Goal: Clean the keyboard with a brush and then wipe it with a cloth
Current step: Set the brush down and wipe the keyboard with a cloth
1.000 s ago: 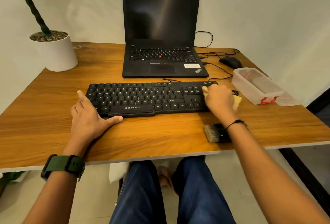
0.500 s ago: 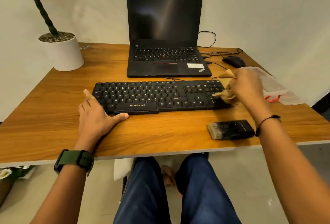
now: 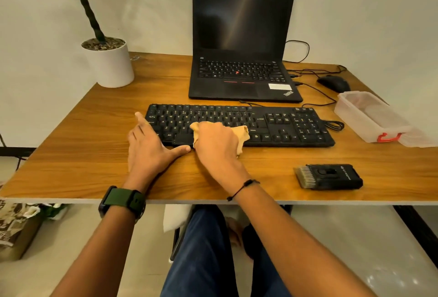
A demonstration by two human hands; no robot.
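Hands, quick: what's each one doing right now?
Left hand: open, flat, steadying the keyboard.
Right hand: presses the cloth on the keys.

Black keyboard (image 3: pixel 279 123) (tan cloth (image 3: pixel 242 132))

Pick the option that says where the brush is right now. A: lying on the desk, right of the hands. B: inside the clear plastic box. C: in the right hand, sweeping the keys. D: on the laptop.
A: the brush lies untouched on the desk, while the right hand presses the cloth onto the keyboard.
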